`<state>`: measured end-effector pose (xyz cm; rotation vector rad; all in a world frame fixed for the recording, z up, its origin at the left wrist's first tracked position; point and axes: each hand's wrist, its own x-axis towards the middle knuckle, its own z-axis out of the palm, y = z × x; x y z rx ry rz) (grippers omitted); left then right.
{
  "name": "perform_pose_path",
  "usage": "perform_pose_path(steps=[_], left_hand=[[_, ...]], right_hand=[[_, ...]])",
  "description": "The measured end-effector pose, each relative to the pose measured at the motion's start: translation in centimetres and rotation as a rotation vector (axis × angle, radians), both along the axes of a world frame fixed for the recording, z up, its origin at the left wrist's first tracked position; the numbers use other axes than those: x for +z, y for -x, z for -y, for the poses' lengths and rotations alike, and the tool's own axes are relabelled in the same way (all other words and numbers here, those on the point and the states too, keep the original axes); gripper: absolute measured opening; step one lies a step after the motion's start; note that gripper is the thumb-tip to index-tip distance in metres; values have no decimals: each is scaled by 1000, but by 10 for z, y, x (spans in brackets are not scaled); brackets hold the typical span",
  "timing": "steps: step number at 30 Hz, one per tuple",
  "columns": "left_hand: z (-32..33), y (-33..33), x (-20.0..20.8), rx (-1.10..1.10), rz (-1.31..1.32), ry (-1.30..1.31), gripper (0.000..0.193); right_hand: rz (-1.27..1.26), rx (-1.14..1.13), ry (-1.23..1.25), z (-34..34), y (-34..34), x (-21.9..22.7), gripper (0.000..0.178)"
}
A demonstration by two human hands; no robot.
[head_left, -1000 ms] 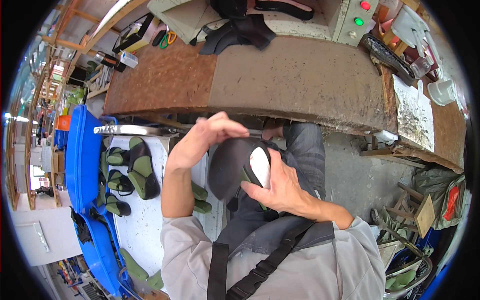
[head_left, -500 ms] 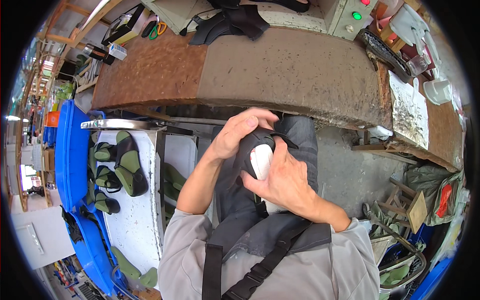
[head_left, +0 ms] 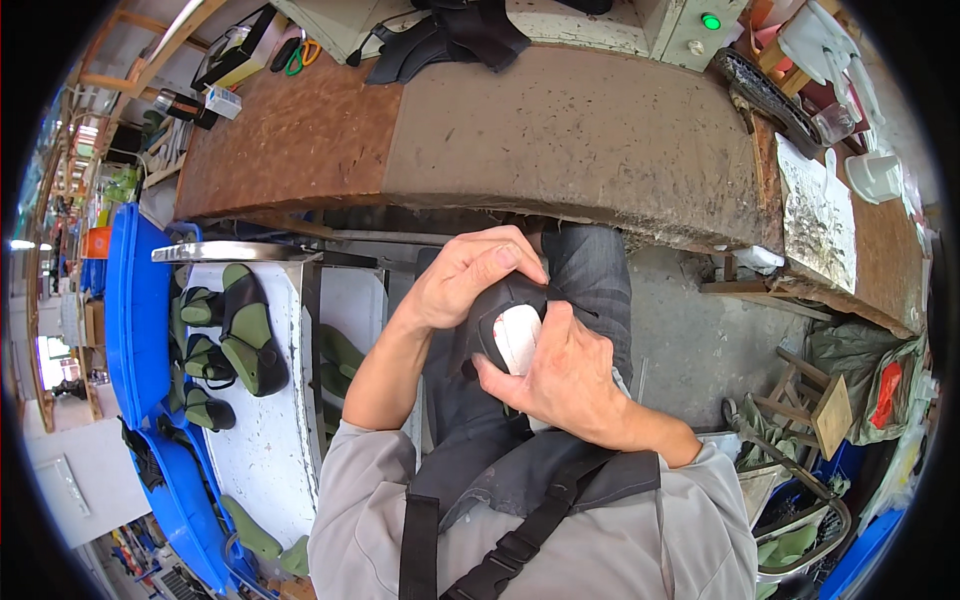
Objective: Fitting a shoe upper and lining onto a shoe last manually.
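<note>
Over my lap I hold a dark shoe upper (head_left: 510, 293) wrapped around a form whose white bottom (head_left: 516, 338) faces up. My left hand (head_left: 468, 278) curls over the far left side of the upper, its fingers closed on the edge. From the near right, my right hand (head_left: 572, 378) grips it too, with the thumb across the near end of the white bottom and the fingers along the right side. My palms hide much of the upper and its underside.
Ahead stretches a brown workbench (head_left: 560, 130) with dark cut pieces (head_left: 450, 45) at its back. To my left, a white rack shelf (head_left: 255, 440) carries several green-and-black lasted shoes (head_left: 250, 340), beside blue bins (head_left: 140, 310). A wooden stool (head_left: 828, 418) stands at right.
My left fingers have come down from above the upper onto its far edge. The upper now lies closer around the white bottom, and less of the white shows. The view has shifted slightly.
</note>
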<state>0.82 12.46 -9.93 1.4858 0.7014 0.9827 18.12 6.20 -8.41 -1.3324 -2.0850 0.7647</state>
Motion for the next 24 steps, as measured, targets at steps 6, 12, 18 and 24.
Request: perform_pose_path(steps=[6, 12, 18, 24], left_hand=[[16, -8, -3, 189, 23, -205, 41], [11, -8, -9, 160, 115, -261, 42], [3, -5, -7, 100, 137, -266, 40], [-3, -7, -6, 27, 83, -240, 40]], right_hand=[[-38, 18, -51, 1, -1, 3, 65], [-37, 32, -116, 1, -1, 1, 63], [-21, 8, -170, 0, 2, 0, 62], [-39, 2, -161, -3, -10, 1, 68]])
